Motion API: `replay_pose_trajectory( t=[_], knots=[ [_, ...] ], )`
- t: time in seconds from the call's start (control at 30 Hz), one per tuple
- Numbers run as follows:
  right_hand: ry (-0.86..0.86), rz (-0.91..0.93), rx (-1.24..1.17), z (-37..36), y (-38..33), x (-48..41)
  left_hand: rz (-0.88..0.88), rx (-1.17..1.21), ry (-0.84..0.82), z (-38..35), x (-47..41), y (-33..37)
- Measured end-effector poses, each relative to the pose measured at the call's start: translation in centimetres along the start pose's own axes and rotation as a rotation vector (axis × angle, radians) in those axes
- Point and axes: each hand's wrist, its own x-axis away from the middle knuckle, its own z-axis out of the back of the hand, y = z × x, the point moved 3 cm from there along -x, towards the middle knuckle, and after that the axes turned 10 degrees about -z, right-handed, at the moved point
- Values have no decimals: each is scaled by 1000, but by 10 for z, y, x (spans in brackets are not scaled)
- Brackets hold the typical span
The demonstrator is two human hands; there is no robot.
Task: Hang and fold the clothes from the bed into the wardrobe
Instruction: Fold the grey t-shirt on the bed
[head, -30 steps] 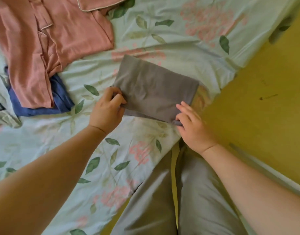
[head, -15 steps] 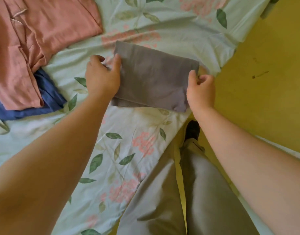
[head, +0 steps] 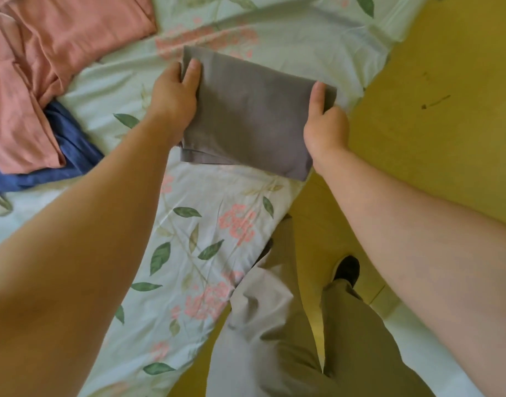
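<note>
"Where's the grey one?"

"The folded grey garment [head: 251, 116] is in the upper middle of the frame, at the edge of the bed [head: 217, 224]. Its lower right corner pokes out over the yellow floor [head: 432, 138]. The left hand [head: 174, 93] pinches its left end, thumb on top and fingers [head: 171, 72] curled round the edge. The right hand [head: 325, 127] is clamped on the right end the same way."

"Is it off the sheet?"

"I can't tell whether it's clear of it."

"How would you carry it?"

"Both ends level and a little taut, I'd say. Loose layers show along the lower left edge, and they look ready to slide apart. It's soft cloth, so the middle will likely sag unless the fingers reach well underneath."

"And round about?"

"The bedsheet is pale green with pink flowers and leaves. A pink garment [head: 45, 67] is spread at the upper left, lying partly over a blue garment [head: 71, 150]. Both look unfolded, so there's more to do. At the bottom, the person's khaki trousers [head: 274, 325] and a dark shoe [head: 346, 270] stand close against the bed. There's no wardrobe in view."
</note>
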Motion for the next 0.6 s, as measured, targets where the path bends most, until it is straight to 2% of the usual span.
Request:
replay_pose_trajectory(
  t=[0.13, 0.23, 0.4, 0.6],
  knots=[
    [103, 3, -49, 55, 20, 33, -104, -103, 84, -15, 49, 36],
    [178, 5, -35, 122, 32, 65, -140, -92, 126, -31, 94, 76],
    [367, -48, -65, 255, 51, 121, -270, -28, 39, -59, 168, 186],
    [646, -51, -337, 394, 81, 205, -589, 13, -81, -72, 259, 341]
  ],
)
